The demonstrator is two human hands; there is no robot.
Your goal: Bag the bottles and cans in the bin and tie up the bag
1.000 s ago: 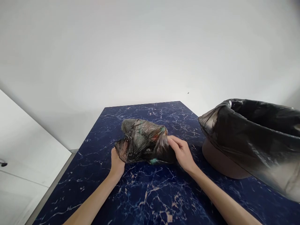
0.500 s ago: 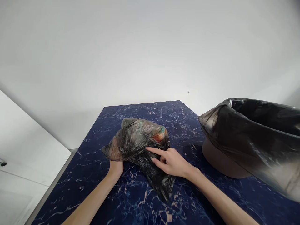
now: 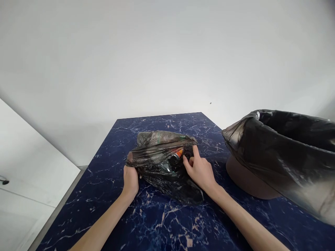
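A crumpled black plastic bag [image 3: 163, 164] with orange and green things showing through it lies on the dark blue marbled table [image 3: 162, 223]. My left hand [image 3: 130, 181] grips the bag's left edge with its fingers tucked under the plastic. My right hand [image 3: 199, 170] pinches the bag's right edge near the top. The plastic is pulled taut between both hands.
A brown bin lined with a black plastic bag [image 3: 282, 153] lies tilted on the table at the right, its mouth facing left. A white wall stands behind the table. The table's left edge [image 3: 56, 212] drops off to a pale floor.
My right hand has moved from the bag's middle to its upper right edge and closed on it. The bag's edge is now stretched between both hands; the loose flap has drawn in.
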